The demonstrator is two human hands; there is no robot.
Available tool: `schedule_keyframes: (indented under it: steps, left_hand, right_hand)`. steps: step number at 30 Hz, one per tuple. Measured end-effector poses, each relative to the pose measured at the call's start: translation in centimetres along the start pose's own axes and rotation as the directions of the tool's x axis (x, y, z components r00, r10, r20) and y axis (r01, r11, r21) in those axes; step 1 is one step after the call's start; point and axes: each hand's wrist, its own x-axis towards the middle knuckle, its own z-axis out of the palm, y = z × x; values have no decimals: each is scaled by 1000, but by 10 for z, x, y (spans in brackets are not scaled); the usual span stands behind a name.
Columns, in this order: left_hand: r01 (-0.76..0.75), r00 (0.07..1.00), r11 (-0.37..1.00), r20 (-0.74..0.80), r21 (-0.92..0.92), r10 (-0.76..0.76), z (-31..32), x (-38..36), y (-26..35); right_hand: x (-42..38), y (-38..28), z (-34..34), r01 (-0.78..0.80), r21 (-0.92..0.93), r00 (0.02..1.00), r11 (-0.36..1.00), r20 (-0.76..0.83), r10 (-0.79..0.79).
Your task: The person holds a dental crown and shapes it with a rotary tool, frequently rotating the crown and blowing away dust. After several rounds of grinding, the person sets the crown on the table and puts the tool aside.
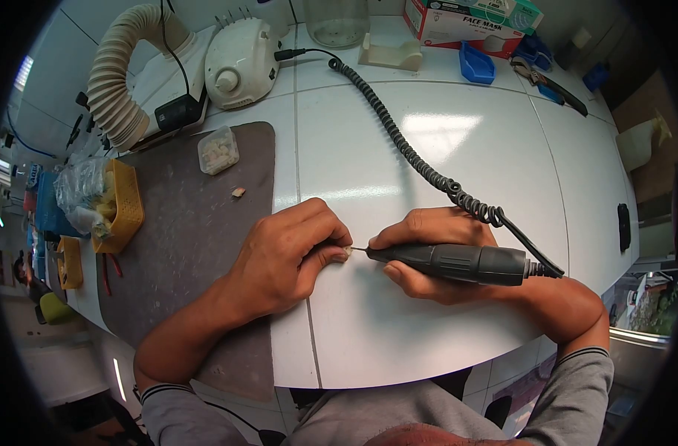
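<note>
My right hand (435,223) is closed around a black rotary handpiece (458,262), which lies sideways with its thin metal bit pointing left. Pinched between thumb and fingertips of my left hand (287,249) is a small pale piece (347,253), mostly hidden by the fingers. The bit's tip reaches that piece; whether it touches cannot be told. A coiled black cord (398,134) runs from near the white control unit (242,67) towards the handpiece's rear end. Up and left of my left hand, a small cream fragment (238,192) rests on the brown mat (190,282).
A clear box of pale pieces (218,151) sits on the mat. Behind it stand a white machine with a ribbed hose (116,82) and, farther right, a face mask box (465,30). A yellow basket (127,201) is at the left; a blue tray (476,63) lies at the back.
</note>
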Motion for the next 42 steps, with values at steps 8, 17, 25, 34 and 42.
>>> schedule_keyframes:
  steps: [8,17,25,34,42]
  left_hand:
    - [7,1000,1000,2,-12,-7,0,0,0]
    - [7,1000,1000,9,3,-7,0,0,1]
    - [7,1000,1000,4,5,-7,0,0,1]
    - [-44,998,999,-53,5,44,4,-3,-5]
    - [-173,939,982,-289,72,186,1,-6,3]
  right_hand:
    - [0,-1,-1,-15,13,1000,1000,7,15]
    - [0,2,0,20,13,1000,1000,-15,-20]
    - [-1,5,0,24,17,1000,1000,-19,-23]
    - [-1,17,2,154,148,955,977,-278,-108]
    - [3,24,-5,368,21,853,929,-405,-329]
